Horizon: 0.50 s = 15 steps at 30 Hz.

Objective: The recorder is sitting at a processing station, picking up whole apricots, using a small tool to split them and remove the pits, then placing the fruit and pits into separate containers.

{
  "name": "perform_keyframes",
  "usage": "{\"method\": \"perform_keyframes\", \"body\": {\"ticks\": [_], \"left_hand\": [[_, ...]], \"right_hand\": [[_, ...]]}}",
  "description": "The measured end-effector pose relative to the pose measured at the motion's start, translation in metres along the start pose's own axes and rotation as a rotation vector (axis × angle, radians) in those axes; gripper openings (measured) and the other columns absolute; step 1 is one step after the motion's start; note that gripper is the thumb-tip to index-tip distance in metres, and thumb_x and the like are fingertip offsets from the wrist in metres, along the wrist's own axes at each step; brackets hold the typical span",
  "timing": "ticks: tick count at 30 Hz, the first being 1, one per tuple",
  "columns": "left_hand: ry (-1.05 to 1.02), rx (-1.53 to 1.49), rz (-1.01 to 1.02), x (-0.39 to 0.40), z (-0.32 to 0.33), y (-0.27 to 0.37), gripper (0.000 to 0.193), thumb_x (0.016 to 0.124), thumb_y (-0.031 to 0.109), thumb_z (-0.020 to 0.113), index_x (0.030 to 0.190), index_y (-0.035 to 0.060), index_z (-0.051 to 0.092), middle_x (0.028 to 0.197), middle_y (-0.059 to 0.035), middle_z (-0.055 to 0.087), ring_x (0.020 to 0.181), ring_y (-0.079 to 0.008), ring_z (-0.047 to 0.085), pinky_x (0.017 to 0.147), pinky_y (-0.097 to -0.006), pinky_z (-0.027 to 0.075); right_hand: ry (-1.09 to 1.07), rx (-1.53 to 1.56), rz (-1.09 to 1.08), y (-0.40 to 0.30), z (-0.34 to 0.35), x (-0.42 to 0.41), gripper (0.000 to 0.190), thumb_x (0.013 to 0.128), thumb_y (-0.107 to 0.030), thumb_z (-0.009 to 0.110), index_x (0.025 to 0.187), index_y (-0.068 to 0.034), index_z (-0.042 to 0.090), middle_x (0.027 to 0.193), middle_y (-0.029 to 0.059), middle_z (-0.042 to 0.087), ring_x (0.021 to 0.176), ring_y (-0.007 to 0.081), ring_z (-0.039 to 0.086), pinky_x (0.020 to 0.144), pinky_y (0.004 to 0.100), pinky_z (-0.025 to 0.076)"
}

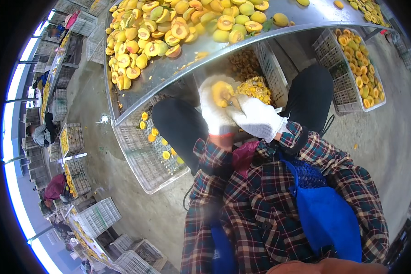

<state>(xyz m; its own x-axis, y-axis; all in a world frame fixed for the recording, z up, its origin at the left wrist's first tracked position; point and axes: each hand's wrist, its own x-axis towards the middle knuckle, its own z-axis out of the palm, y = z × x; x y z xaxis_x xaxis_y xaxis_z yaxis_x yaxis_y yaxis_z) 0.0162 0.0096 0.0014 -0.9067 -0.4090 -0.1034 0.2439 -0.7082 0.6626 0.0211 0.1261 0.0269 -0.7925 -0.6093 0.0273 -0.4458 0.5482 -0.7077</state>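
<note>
My left hand (214,111), in a white knit glove, is shut on a halved yellow peach (222,94), its cut face up; the glove is slightly blurred. My right hand (258,114), gloved too, touches the left and grips a small tool (231,102) whose metal end meets the peach; its exact kind is unclear. Both hands are above my lap, just off the metal table's edge. Below and beyond them, a crate (270,65) holds yellow peach scraps (255,89) and brownish pieces that look like pits. Many halved peaches (150,34) are heaped on the metal table.
The metal table's raised rim (191,65) crosses before my knees. A plastic crate (140,171) with a few peach halves stands at my left, a fuller crate (339,78) at my right. Stacked crates and several people at other tables are at the far left.
</note>
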Motion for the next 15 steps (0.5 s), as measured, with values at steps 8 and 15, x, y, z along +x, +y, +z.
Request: {"method": "perform_keyframes", "body": {"ticks": [8,15], "left_hand": [[-0.144,0.407,0.002,0.002,-0.001,0.006,0.023,0.092,0.017,0.042,0.102,0.0025,0.057,0.098,-0.0116,0.060,0.089,-0.0208,0.060,0.079,-0.0317,0.048],[-0.156,0.145,-0.125,-0.001,0.000,0.013,0.023,0.088,0.014,0.044,0.103,0.0022,0.056,0.096,-0.0111,0.062,0.088,-0.0197,0.060,0.077,-0.0305,0.048]], "right_hand": [[-0.380,0.793,0.552,-0.016,-0.034,0.003,0.022,0.090,-0.027,0.053,0.086,-0.006,0.059,0.059,0.0048,0.053,0.045,0.0154,0.052,0.039,0.0279,0.040],[-0.320,1.343,0.810,-0.018,-0.038,0.006,0.030,0.093,-0.033,0.047,0.078,-0.008,0.056,0.051,-0.0016,0.046,0.037,0.0082,0.041,0.033,0.0223,0.029]]}}
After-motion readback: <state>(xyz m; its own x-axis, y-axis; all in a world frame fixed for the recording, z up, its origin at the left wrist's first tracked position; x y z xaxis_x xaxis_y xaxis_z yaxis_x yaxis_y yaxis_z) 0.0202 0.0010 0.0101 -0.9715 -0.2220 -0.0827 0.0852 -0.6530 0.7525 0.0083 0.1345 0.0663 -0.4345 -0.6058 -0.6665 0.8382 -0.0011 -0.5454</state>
